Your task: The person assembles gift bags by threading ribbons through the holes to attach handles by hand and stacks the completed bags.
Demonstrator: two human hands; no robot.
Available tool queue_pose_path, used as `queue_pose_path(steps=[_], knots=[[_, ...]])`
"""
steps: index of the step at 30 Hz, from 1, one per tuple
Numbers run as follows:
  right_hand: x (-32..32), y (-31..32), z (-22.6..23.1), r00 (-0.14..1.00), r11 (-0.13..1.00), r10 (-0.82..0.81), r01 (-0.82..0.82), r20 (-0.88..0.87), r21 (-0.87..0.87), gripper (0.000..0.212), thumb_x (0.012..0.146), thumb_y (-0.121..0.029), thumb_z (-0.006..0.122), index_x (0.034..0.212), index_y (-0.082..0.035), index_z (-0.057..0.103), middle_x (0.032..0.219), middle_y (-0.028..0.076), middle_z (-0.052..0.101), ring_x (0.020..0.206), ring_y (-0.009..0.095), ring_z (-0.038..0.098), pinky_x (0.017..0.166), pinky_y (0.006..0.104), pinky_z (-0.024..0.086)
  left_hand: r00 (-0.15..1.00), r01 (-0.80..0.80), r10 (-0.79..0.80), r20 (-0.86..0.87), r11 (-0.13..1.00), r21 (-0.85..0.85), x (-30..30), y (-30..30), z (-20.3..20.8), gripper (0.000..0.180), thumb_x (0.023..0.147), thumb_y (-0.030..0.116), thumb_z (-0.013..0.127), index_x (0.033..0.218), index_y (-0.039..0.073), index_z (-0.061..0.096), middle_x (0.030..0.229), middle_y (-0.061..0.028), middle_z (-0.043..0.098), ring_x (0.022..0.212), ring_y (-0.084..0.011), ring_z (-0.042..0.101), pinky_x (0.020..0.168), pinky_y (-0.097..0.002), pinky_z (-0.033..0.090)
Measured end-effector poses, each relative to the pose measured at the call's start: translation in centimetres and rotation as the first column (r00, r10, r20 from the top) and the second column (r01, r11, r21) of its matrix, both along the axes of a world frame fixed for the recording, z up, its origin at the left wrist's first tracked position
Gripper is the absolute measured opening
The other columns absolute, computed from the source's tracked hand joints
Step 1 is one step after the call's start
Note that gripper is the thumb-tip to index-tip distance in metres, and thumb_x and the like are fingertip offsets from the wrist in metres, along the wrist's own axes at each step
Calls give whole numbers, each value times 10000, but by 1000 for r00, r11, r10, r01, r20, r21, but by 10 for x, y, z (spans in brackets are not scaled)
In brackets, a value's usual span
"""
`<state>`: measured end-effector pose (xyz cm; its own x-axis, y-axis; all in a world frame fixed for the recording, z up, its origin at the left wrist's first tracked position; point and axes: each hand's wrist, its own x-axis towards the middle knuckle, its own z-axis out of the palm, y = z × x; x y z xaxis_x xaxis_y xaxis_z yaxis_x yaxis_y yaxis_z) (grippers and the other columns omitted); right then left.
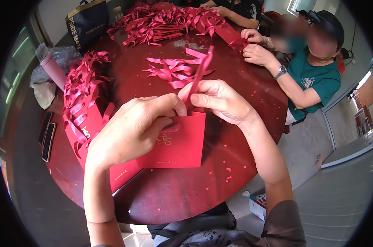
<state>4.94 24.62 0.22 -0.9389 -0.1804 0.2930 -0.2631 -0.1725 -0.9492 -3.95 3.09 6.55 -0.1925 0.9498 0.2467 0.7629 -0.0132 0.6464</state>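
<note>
A small red paper gift bag point(180, 154) with a gold emblem stands upright in front of me, over the table. My left hand point(131, 125) is closed at its top edge, fingers pinched at the opening. Across the emblem, a short piece of ribbon shows beneath those fingers. Above the bag's right side, my right hand point(221, 101) pinches a dark pink satin ribbon point(201, 70) between thumb and fingers, its free end pointing up and away. Where the ribbon meets the bag is partly hidden by my fingers. Just beyond lies a loose heap of cut ribbons point(170, 70).
A row of red bags with ribbons point(81, 107) runs along the left; a larger pile point(166, 22) covers the far side. Two phones point(48, 142), a pink tumbler point(52, 68) and a dark carrier bag point(87, 24) sit left. A co-worker in green point(314, 82) handles a bag at the right.
</note>
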Motion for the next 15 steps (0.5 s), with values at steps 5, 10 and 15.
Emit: queue_pose_path(steps=[5,10,15], knots=[[5,-14,6,966,964,-253,248,45,96,196,942,-138,612,1010,31,685,916,60,687,853,114,627,807,269,505,984,-8,19,175,998,-64,4,4,-3,200,825,-23,604,1023,5,608,871,-171,675,800,-330,671,696,-386,521],[6,-21,4,887,863,-456,461,-73,206,195,923,-157,627,879,20,695,770,18,652,725,51,559,653,235,449,998,30,-30,62,1000,-8,10,7,-8,251,775,-14,670,1018,9,610,880,-169,685,793,-321,682,696,-374,528],[-3,-22,-6,823,798,-560,566,-94,205,248,913,-184,636,772,17,666,631,-36,546,619,17,446,531,252,362,1000,21,-20,-8,999,30,13,10,-11,250,761,-46,660,1002,3,614,871,-164,689,789,-309,692,696,-355,539]])
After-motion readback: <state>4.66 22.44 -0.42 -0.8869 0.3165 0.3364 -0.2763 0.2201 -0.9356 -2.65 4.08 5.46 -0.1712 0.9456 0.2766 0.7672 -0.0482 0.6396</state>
